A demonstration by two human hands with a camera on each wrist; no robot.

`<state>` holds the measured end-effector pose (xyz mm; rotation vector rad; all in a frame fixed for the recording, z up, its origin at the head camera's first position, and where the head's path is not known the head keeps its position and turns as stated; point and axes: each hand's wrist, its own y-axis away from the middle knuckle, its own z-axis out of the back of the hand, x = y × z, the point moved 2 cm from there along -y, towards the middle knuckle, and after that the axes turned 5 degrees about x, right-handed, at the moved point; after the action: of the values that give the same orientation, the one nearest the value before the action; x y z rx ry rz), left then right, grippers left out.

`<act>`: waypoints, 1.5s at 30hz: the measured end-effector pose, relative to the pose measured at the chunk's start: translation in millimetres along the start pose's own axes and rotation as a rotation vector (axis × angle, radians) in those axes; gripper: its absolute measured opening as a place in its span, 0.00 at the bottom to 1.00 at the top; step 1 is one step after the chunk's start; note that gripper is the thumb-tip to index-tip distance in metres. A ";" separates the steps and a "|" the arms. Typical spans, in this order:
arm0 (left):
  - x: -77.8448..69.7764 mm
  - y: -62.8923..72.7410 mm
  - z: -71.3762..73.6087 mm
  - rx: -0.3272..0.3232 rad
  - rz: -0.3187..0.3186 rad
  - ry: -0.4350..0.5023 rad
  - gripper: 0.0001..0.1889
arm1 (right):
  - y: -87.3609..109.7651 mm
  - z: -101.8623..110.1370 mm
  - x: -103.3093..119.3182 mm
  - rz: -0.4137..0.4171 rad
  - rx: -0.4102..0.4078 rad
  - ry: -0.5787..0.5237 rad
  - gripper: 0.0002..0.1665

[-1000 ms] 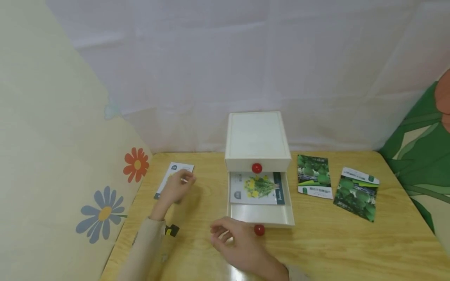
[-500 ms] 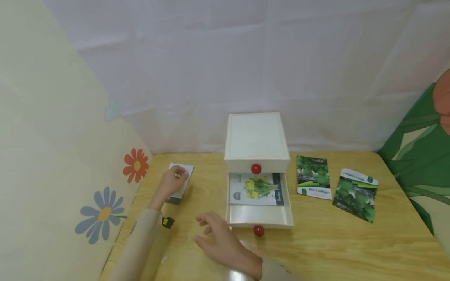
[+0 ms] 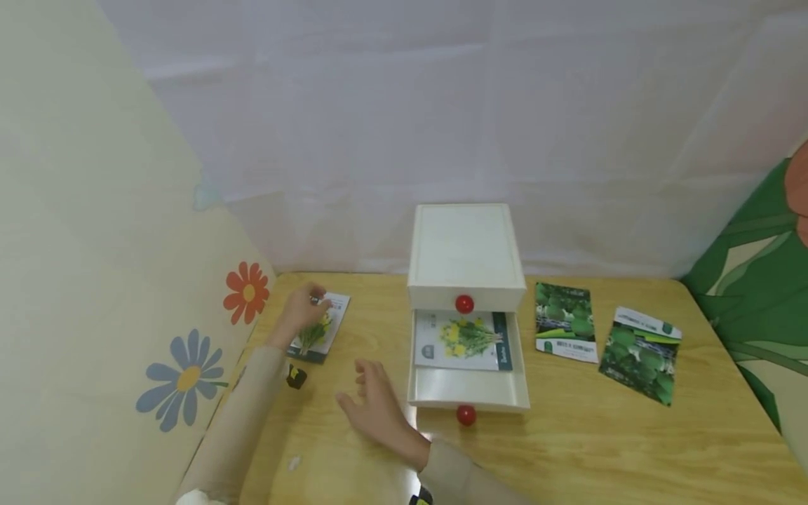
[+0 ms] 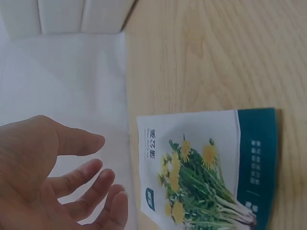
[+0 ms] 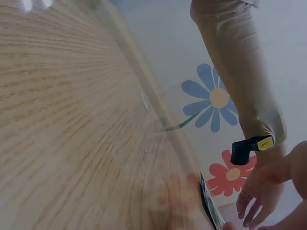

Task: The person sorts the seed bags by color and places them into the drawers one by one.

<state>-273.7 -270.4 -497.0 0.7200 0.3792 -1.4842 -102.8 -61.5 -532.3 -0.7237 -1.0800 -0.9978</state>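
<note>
My left hand (image 3: 300,314) hovers over the upper left of a seed packet (image 3: 318,335) with yellow dandelions on it. In the left wrist view its thumb and bent fingers stand apart, holding nothing, and the packet (image 4: 201,163) lies flat beside them. My right hand (image 3: 376,409), thumb spread from the fingers, is in the air left of the white drawer box (image 3: 467,245) and touches nothing. The box's lower drawer (image 3: 463,386) is pulled out. Inside it lies another dandelion seed packet (image 3: 457,341).
Two green seed packets (image 3: 565,321) (image 3: 640,355) lie on the wooden table (image 3: 581,449) right of the box. Red knobs (image 3: 464,304) (image 3: 466,415) jut from the drawers. A flowered panel (image 3: 189,280) borders the left side; white cloth (image 3: 353,140) hangs behind.
My left hand has moved up and left across the packet, uncovering its flower picture. The right hand has shifted left, away from the drawer front, and its fingers have spread.
</note>
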 end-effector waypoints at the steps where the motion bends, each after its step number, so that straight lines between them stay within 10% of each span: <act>1: 1.1 -2.1 0.5 0.004 0.014 0.004 0.22 | -2.3 -1.8 -0.9 -0.017 0.003 0.011 0.43; 20: 14.7 -31.7 9.0 0.139 -0.012 -0.242 0.37 | -31.2 -25.5 -12.3 -0.090 0.043 0.056 0.47; 45: 33.0 -31.4 8.6 0.150 0.101 -0.234 0.36 | -64.3 -45.4 -4.6 -0.117 0.003 0.044 0.41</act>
<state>-303.4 -299.1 -518.1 0.6645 0.0526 -1.4924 -145.6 -125.0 -550.7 -0.6393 -1.0946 -1.1068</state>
